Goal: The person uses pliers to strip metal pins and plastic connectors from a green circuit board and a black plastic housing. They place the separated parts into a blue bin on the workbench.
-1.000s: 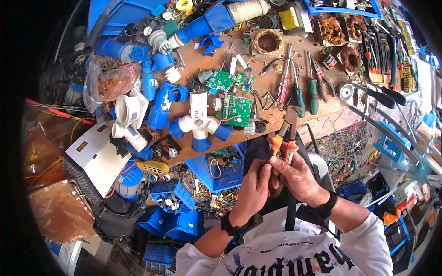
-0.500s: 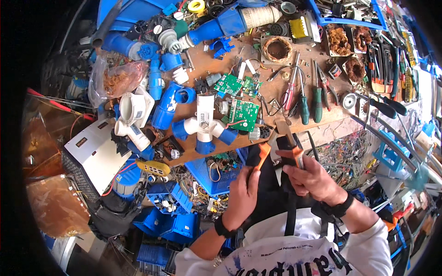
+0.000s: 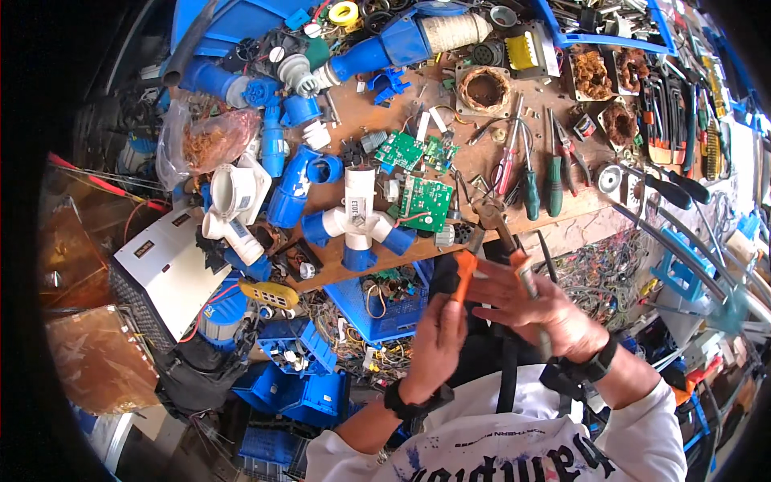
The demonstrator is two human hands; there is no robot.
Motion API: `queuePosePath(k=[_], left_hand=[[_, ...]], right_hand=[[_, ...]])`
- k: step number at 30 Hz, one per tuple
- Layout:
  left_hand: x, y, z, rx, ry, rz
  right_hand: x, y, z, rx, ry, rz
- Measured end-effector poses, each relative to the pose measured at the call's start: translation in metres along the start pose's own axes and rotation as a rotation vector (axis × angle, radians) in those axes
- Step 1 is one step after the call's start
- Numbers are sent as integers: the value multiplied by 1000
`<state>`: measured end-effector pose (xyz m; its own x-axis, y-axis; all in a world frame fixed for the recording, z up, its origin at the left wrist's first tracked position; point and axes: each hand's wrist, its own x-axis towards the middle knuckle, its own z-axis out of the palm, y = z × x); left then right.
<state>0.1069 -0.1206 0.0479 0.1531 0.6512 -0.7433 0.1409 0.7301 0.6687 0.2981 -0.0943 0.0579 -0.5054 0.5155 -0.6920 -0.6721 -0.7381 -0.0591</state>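
Note:
A pair of pliers (image 3: 491, 217) with orange-grip handles is spread wide in front of me, its metal head just past the bench's front edge. My left hand (image 3: 436, 345) is closed round one orange handle, thumb along it. The other handle, orange then greyish, lies across the palm of my right hand (image 3: 558, 315), whose fingers are stretched toward the left handle. Nothing can be made out between the jaws. Beyond the head are a green circuit board (image 3: 426, 203) and a white pipe fitting with blue ends (image 3: 357, 210).
Screwdrivers (image 3: 531, 189) and red-handled pliers (image 3: 569, 153) lie on the wooden bench (image 3: 450, 76). Blue connectors (image 3: 293, 189) crowd its left side. Below the front edge are a blue basket (image 3: 377, 309), tangled wires and blue bins (image 3: 309, 394). Cables (image 3: 683, 253) reach in from the right.
The pliers' head has turned and the jaws' joint shows more plainly. My right fingers have uncurled from round the handle and stretched leftward. My left hand has moved slightly right.

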Motion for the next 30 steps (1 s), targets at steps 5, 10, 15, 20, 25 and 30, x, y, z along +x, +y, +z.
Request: queuePosePath(k=[5, 10, 15, 20, 25, 30], left_hand=[[-7, 23, 13, -29, 1, 33], [-2, 28, -2, 16, -272, 4], [48, 33, -44, 551, 272, 371], [109, 28, -68, 780, 338, 385], [122, 29, -64, 918, 234, 295], [115, 22, -53, 796, 245, 339]], right_hand=[[-1, 6, 23, -111, -1, -99], [-7, -5, 10, -70, -79, -99], [-13, -3, -9, -160, 28, -121], [3, 24, -26, -108, 62, 45], [25, 52, -28, -45, 87, 224], [44, 55, -15, 21, 142, 296]])
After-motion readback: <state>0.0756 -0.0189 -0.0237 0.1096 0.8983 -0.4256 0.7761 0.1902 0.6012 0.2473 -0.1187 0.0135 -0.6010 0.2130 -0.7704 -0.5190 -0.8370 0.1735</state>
